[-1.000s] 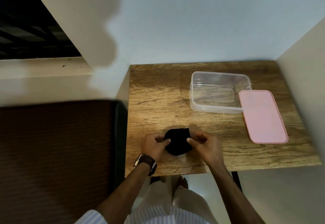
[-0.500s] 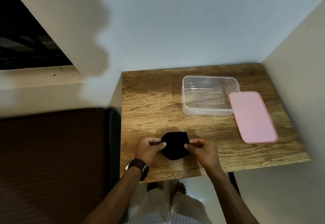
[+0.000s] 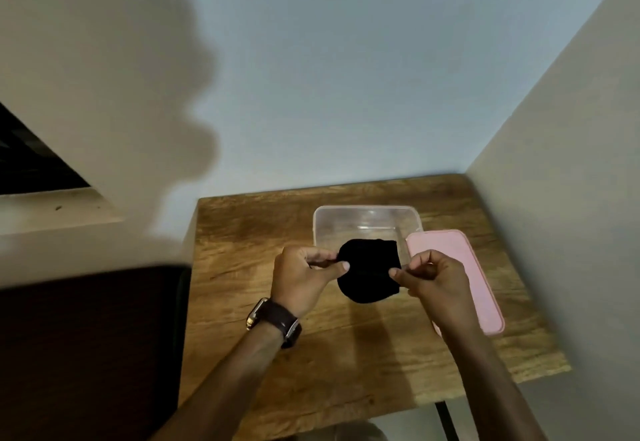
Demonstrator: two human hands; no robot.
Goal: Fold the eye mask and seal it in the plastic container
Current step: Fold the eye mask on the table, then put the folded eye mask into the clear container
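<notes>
While pinched at both side edges, hangs folded and lifted clear of the wooden table point(image 3: 242, 267): the black eye mask point(image 3: 369, 272), held up in front of the near wall of the clear plastic container point(image 3: 367, 222). Only one view, the head camera, so depth is judged from overlap alone.

Left hand point(image 3: 301, 279), at nine o'clock of the mask: thumb and forefinger closed on the mask's left edge, other fingers curled in. Right hand point(image 3: 433, 283), at three o'clock: same narrow pinch on the right edge. Wristwatch point(image 3: 275, 319) on the left wrist.

Container open and seemingly empty, at twelve o'clock of the mask. Pink lid point(image 3: 460, 274) flat on the table, at three o'clock of the container, touching or just beside its right wall; partly hidden behind the right hand.

Risks from here, as judgement:
- Soft fabric, only lightly pinched; could spring open once either pinch lets go, undoing the fold.
- Strap not visible, possibly tucked inside the fold; could trail over the rim and block the seal.
- Mask dropped short could catch the near wall and land outside.
- Right forearm close above the lid; could nudge it toward the table's right edge.
</notes>
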